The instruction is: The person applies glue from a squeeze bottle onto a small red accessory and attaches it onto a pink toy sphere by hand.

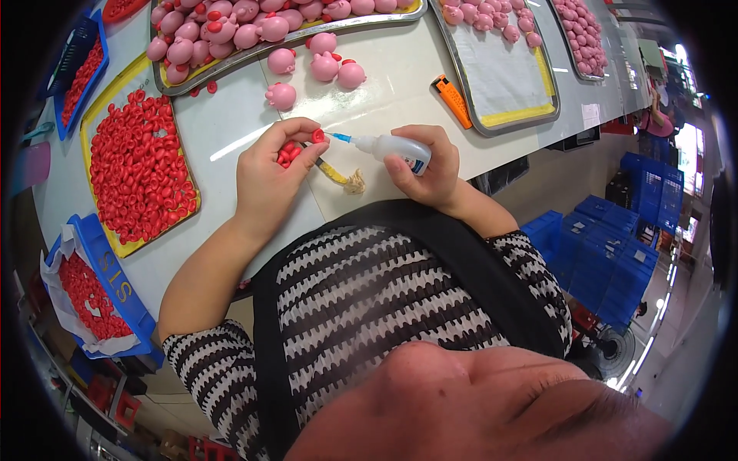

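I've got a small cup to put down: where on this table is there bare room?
Bare table shows between the tray of red pieces and the left hand, and between the loose pink figures and the orange tool. Crowded beside the right hand: bottle, yellow strip and tan lump.

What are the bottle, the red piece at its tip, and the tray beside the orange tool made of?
The bottle looks like translucent plastic: its walls are milky. The red piece seems to be smooth rubber or vinyl, from its even colour and gloss, though hard plastic is possible. The tray is probably metal, given its shiny grey rim.
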`<act>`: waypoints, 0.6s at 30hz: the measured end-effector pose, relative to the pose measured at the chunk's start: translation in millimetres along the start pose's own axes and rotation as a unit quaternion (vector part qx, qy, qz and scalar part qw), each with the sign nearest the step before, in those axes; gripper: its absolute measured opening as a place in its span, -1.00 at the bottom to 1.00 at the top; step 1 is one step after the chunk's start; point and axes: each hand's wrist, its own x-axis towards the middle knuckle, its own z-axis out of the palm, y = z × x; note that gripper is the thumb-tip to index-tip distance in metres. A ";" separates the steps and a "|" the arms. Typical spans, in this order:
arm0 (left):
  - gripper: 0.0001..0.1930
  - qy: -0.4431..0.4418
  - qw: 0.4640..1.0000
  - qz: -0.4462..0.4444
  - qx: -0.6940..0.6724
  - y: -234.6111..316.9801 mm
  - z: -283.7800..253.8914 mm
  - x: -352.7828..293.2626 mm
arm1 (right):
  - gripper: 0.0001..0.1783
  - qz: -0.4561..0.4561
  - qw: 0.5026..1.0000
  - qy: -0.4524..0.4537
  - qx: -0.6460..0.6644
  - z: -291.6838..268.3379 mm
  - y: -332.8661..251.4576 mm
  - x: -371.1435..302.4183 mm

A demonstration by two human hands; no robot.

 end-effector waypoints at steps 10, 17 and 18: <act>-0.79 0.029 0.999 0.041 -0.010 -3.9 3.0 0.1 | -0.62 0.013 1.000 -0.019 0.019 -0.3 -1.2 0.4; -0.79 0.026 0.998 0.061 0.000 -5.1 3.5 -0.3 | -0.68 0.043 0.997 -0.036 0.052 -4.9 -4.0 2.9; -0.79 0.026 0.998 0.060 0.000 -5.6 3.6 -0.2 | -0.68 0.040 0.997 -0.028 0.055 -4.9 -3.7 2.4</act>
